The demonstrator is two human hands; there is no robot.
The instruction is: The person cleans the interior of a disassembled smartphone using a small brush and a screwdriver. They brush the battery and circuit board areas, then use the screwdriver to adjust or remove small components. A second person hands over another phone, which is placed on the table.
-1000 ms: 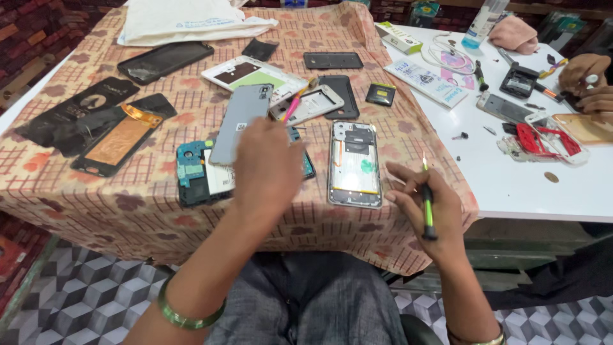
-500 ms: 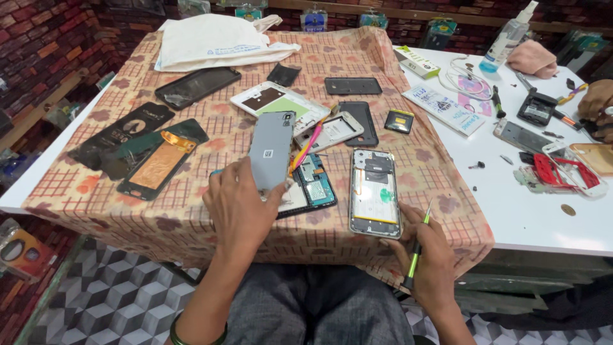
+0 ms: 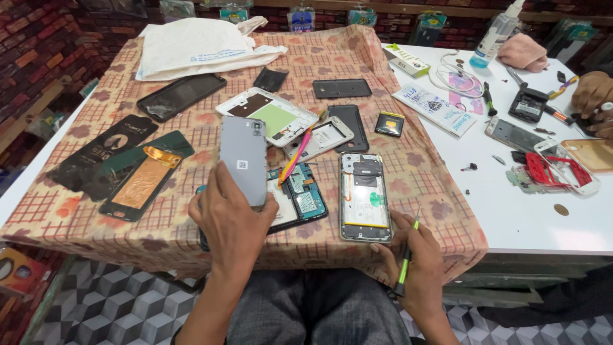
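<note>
Holding a grey back cover (image 3: 243,160) upright just left of the frame's centre, the left hand (image 3: 233,220) has its fingers closed round the cover's lower end, thumb along one edge; the cover stands off its phone and above the cloth. Beneath and to the right of it lies an opened phone (image 3: 300,201) with blue-green boards bare, so that one seems already stripped of its back. Right of that, another opened phone (image 3: 365,197) lies flat with its battery and flex cables showing; nothing is refitted on it, and whether its screws are out cannot be told. The right hand (image 3: 415,268), at the lower right of centre, has its fingers curled round a green-handled tool (image 3: 407,262), tip pointing up toward this phone's lower edge without clearly touching it. A pink tool (image 3: 294,158) leans across the parts between the cover and a white frame (image 3: 268,115). More backs, screens and a small battery (image 3: 389,123) are spread over the patterned cloth (image 3: 159,236) on the surface. Another person's hand (image 3: 590,96) works at the upper right edge. By the look of it, opening is done and reassembly is not.
</note>
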